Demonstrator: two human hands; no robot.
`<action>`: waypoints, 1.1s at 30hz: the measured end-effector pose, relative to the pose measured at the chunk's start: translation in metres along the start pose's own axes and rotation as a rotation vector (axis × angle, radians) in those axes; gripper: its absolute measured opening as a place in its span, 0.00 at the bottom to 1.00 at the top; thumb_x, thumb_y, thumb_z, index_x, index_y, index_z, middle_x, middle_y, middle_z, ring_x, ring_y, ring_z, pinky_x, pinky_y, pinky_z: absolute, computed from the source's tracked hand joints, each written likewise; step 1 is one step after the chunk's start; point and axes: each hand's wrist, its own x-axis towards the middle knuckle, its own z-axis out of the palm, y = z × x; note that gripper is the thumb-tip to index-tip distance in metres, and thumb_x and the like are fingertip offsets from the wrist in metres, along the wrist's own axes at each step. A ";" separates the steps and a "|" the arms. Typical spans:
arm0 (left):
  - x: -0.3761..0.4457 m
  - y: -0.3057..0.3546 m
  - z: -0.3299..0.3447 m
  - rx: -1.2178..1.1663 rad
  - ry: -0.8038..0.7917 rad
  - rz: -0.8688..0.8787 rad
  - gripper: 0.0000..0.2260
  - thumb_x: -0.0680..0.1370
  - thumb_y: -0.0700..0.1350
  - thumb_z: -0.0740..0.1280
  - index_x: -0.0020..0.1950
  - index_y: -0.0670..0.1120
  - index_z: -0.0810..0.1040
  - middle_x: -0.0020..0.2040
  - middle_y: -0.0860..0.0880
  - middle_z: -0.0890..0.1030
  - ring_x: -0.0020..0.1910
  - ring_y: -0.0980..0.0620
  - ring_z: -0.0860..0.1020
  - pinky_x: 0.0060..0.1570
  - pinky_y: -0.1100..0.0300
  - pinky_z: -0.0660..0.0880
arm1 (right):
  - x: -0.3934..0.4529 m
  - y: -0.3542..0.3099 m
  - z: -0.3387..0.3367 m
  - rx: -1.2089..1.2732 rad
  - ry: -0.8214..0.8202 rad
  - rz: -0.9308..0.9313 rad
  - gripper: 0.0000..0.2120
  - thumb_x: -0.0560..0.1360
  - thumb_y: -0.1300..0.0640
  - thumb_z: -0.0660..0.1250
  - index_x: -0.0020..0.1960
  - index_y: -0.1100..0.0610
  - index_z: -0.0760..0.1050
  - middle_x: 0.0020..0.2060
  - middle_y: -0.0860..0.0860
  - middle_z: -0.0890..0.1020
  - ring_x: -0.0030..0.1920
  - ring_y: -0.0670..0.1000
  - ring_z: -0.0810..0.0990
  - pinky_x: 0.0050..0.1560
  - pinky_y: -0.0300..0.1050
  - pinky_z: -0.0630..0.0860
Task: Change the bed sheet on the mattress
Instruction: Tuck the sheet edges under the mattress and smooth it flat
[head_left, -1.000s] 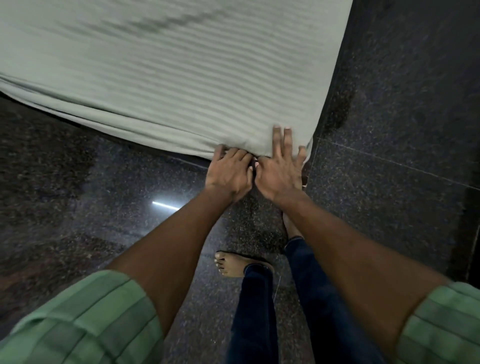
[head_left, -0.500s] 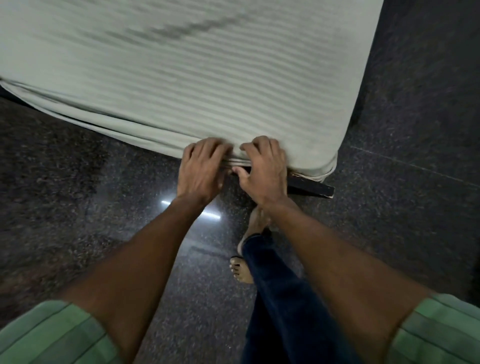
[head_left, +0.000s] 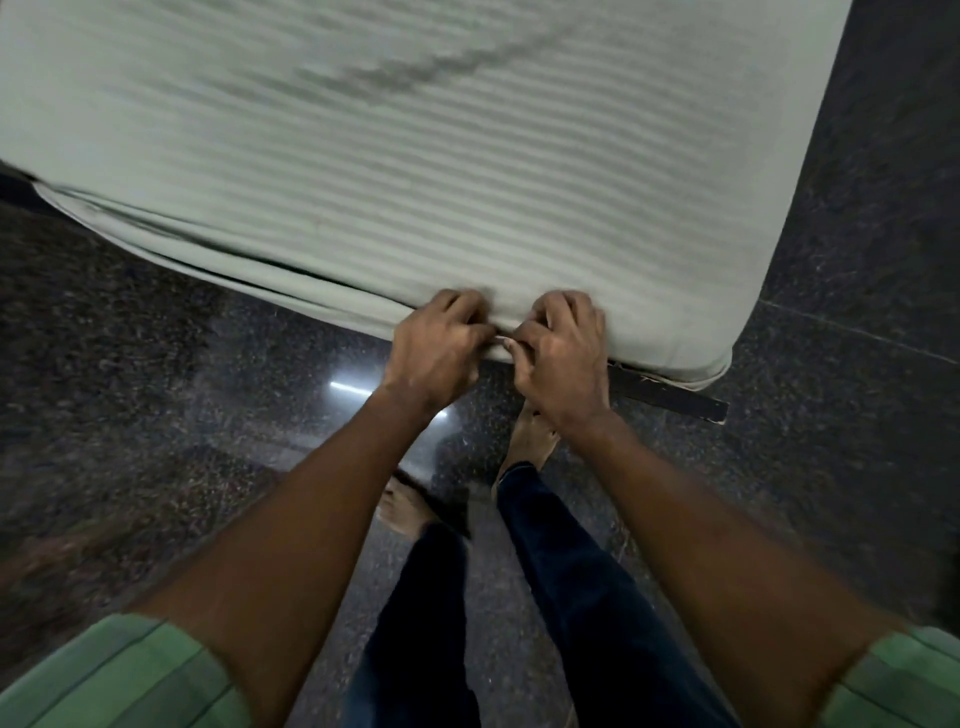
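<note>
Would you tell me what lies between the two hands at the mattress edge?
In the head view, only a narrow strip of pale green sheet shows between the left hand and right hand.

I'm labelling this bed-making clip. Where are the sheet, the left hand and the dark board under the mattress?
sheet (head_left: 415, 171): head view, striped top surface.
left hand (head_left: 434, 348): head view, back of the hand.
dark board (head_left: 670, 397): head view, exposed end under the corner.

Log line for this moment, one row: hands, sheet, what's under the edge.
left hand: grips sheet edge | right hand: grips sheet edge | sheet: pale green, striped, covering mattress | dark board: shows under near corner
</note>
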 end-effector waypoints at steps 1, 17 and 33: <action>0.001 -0.004 -0.004 0.011 -0.005 0.023 0.04 0.73 0.46 0.74 0.47 0.51 0.88 0.51 0.51 0.80 0.50 0.47 0.79 0.35 0.56 0.74 | 0.005 -0.002 -0.001 0.003 -0.012 0.017 0.11 0.72 0.49 0.75 0.48 0.56 0.84 0.52 0.53 0.77 0.57 0.58 0.73 0.55 0.55 0.71; 0.072 -0.001 -0.011 0.178 -0.255 -0.056 0.09 0.74 0.49 0.76 0.50 0.49 0.79 0.48 0.49 0.83 0.43 0.45 0.84 0.36 0.54 0.70 | 0.067 -0.008 0.002 -0.206 -0.207 0.130 0.32 0.64 0.52 0.78 0.62 0.54 0.67 0.59 0.54 0.72 0.57 0.57 0.74 0.34 0.48 0.70; 0.030 -0.031 -0.030 0.028 -0.209 -0.083 0.10 0.77 0.53 0.68 0.53 0.54 0.85 0.49 0.50 0.86 0.48 0.44 0.83 0.37 0.56 0.69 | 0.057 -0.018 -0.012 0.037 -0.179 0.301 0.33 0.59 0.51 0.80 0.58 0.51 0.67 0.56 0.51 0.72 0.56 0.56 0.73 0.45 0.50 0.74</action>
